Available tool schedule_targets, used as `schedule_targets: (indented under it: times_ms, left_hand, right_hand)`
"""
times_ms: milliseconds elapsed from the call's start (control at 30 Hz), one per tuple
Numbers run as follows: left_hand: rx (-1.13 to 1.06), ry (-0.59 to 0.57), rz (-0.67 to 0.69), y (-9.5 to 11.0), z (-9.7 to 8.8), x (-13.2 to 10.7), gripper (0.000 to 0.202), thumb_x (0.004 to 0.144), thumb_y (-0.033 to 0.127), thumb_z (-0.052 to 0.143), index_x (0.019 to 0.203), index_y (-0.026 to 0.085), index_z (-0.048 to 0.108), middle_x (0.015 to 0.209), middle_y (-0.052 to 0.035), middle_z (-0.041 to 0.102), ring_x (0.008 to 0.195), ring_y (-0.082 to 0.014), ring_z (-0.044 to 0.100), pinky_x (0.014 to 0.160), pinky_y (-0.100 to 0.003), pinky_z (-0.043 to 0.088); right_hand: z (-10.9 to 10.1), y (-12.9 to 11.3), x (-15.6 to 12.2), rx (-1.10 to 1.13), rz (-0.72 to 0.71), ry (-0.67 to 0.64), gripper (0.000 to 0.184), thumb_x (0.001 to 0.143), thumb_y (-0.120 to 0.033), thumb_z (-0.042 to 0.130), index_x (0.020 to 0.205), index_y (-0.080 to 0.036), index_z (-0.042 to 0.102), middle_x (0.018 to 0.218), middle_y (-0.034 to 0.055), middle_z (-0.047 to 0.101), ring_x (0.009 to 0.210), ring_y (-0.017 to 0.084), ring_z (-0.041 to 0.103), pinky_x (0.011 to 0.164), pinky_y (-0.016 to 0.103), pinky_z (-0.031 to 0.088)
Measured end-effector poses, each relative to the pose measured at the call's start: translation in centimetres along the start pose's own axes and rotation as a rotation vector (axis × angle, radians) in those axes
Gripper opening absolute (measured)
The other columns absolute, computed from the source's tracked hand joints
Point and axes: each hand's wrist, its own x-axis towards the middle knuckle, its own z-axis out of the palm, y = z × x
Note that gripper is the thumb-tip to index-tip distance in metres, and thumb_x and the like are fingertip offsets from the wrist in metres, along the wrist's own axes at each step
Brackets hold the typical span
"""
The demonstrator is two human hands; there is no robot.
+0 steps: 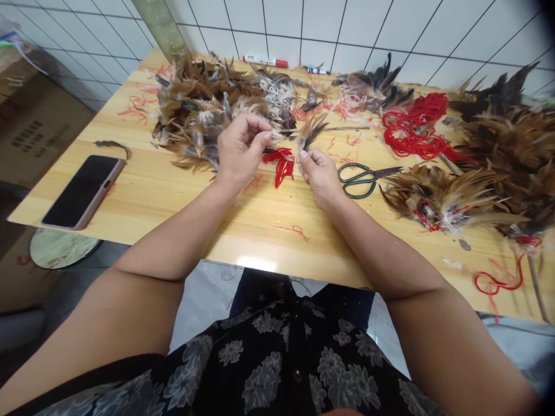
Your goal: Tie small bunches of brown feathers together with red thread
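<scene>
The worktop (147,196) is pale wood grain, glossy at its near edge and strewn with snips of red thread; a white tiled wall (243,32) with dark joints rises behind it at 12 o'clock; a cardboard box (43,133) stands off the side at 9 to 10 o'clock; a phone (82,188) lies face up at 9 o'clock, its screen dark; a large heap of brown feathers (191,115) sits at 10 to 11 o'clock, a marker with a red cap (264,60) at 12, a tangle of red cord (416,127) at 2, and a feather bundle (455,196) at 3.

The right hand (319,173) has its grip closed, thumb and forefinger clamped on the base of a small feather tuft (311,134), near the middle of the view, whose tips point to 1 o'clock; black-handled scissors (362,176) lie near that hand at its 3 o'clock; the left hand (243,147) has its fingers curled and its thumb close to the forefinger, though I cannot tell whether this grip holds anything; short red strands (284,164) lie between the two hands.
</scene>
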Motion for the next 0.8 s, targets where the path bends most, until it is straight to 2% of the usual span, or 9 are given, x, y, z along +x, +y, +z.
schedule_targets:
  times_ms: [100, 167, 233, 333, 433, 500, 600, 700, 800]
  left_hand:
    - [0.04, -0.03, 0.076, 2.7, 0.6, -1.2, 0.035, 0.116, 0.058, 0.091, 0.103, 0.03, 0.074, 0.098, -0.0036, 0.075, 0.095, -0.0289, 0.078, 0.095, -0.044, 0.064]
    - [0.043, -0.108, 0.11, 4.4, 0.5, -1.8, 0.034, 0.115, 0.053, 0.092, 0.098, 0.03, 0.074, 0.1, -0.005, 0.078, 0.099, -0.0306, 0.078, 0.097, -0.047, 0.064]
    - [0.024, -0.208, 0.084, 5.2, 0.4, -2.1, 0.034, 0.112, 0.049, 0.097, 0.096, 0.031, 0.074, 0.099, -0.0051, 0.079, 0.105, -0.0313, 0.077, 0.102, -0.047, 0.063]
    - [0.0, -0.284, 0.093, 4.8, 0.7, -2.3, 0.032, 0.113, 0.05, 0.097, 0.099, 0.031, 0.076, 0.098, -0.0046, 0.08, 0.105, -0.0305, 0.075, 0.103, -0.047, 0.061]
    - [0.005, -0.286, 0.222, 3.6, 1.3, -2.5, 0.034, 0.118, 0.061, 0.084, 0.1, 0.034, 0.078, 0.102, -0.0055, 0.084, 0.1, -0.0314, 0.076, 0.096, -0.049, 0.06]
    - [0.021, -0.326, 0.262, 3.3, 1.5, -2.6, 0.035, 0.119, 0.065, 0.079, 0.102, 0.035, 0.078, 0.105, -0.0057, 0.086, 0.102, -0.0322, 0.077, 0.097, -0.051, 0.061]
    - [0.068, -0.419, 0.287, 3.6, 1.3, -2.5, 0.03, 0.119, 0.061, 0.08, 0.106, 0.034, 0.08, 0.113, -0.0064, 0.089, 0.111, -0.0326, 0.079, 0.109, -0.054, 0.064]
    - [0.108, -0.452, 0.347, 4.2, 1.0, -2.4, 0.03, 0.12, 0.059, 0.076, 0.111, 0.031, 0.082, 0.121, -0.0108, 0.089, 0.119, -0.036, 0.082, 0.116, -0.059, 0.064]
    - [0.083, -0.43, 0.266, 4.5, 0.7, -2.3, 0.034, 0.119, 0.059, 0.081, 0.105, 0.028, 0.08, 0.118, -0.0126, 0.086, 0.12, -0.0382, 0.083, 0.118, -0.06, 0.065]
  right_hand:
    - [1.0, -1.1, -1.4, 0.111, 0.148, -0.03, 0.052, 0.115, -0.049, 0.092, 0.084, -0.025, 0.058, 0.066, -0.01, 0.043, 0.06, 0.01, 0.033, 0.059, 0.024, 0.029]
    - [1.7, -2.1, -2.2, 0.182, 0.246, -0.036, 0.049, 0.119, -0.042, 0.088, 0.084, -0.025, 0.058, 0.066, -0.0106, 0.043, 0.056, 0.008, 0.03, 0.055, 0.023, 0.025]
    - [2.2, -3.3, -2.8, 0.248, 0.316, -0.001, 0.046, 0.123, -0.031, 0.079, 0.084, -0.023, 0.056, 0.066, -0.0108, 0.045, 0.054, 0.005, 0.029, 0.053, 0.021, 0.022]
    - [2.6, -4.5, -3.1, 0.312, 0.389, 0.077, 0.046, 0.129, -0.024, 0.067, 0.084, -0.023, 0.055, 0.064, -0.0114, 0.043, 0.052, 0.004, 0.029, 0.052, 0.019, 0.02]
    - [2.6, -4.8, -3.1, 0.337, 0.403, 0.099, 0.05, 0.13, -0.024, 0.064, 0.082, -0.023, 0.052, 0.061, -0.0119, 0.04, 0.051, 0.004, 0.03, 0.052, 0.018, 0.019]
    - [2.6, -4.4, -3.0, 0.34, 0.378, 0.087, 0.052, 0.128, -0.025, 0.07, 0.081, -0.024, 0.049, 0.061, -0.0123, 0.038, 0.052, 0.005, 0.029, 0.053, 0.019, 0.02]
    - [2.5, -3.8, -2.8, 0.331, 0.344, 0.078, 0.054, 0.124, -0.03, 0.081, 0.08, -0.024, 0.049, 0.061, -0.0123, 0.038, 0.054, 0.005, 0.029, 0.054, 0.019, 0.023]
    - [2.4, -3.4, -2.6, 0.317, 0.333, 0.072, 0.057, 0.118, -0.037, 0.091, 0.08, -0.024, 0.05, 0.06, -0.0119, 0.041, 0.055, 0.005, 0.03, 0.055, 0.02, 0.025]
    - [2.2, -3.2, -2.4, 0.298, 0.333, 0.048, 0.06, 0.112, -0.042, 0.098, 0.08, -0.025, 0.051, 0.06, -0.0119, 0.041, 0.056, 0.006, 0.032, 0.055, 0.02, 0.026]
